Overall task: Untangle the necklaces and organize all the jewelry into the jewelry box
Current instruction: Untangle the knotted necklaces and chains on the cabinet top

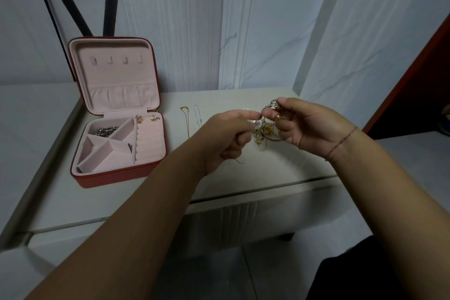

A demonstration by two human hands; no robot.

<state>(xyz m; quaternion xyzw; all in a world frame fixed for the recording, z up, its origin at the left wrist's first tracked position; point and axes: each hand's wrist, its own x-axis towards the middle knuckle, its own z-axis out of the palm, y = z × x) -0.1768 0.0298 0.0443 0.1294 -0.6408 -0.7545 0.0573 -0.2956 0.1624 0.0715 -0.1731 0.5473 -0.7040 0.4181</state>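
A tangled clump of gold and silver chains (264, 130) was pinched between the left hand (226, 140) and right hand (310, 125) (fingers of both curled round it), hanging midway.

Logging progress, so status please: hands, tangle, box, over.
Left hand and right hand pinching the jewelry tangle between them. Gold chain and silver chain lie on the table beside the open jewelry box. Nothing blocks the box.

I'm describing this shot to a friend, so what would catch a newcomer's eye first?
Above the right side of the table, the left hand and right hand pinch a clump of tangled jewelry. The open red jewelry box, pink inside, stands at the left. A gold necklace and a silver necklace lie on the table between box and hands.
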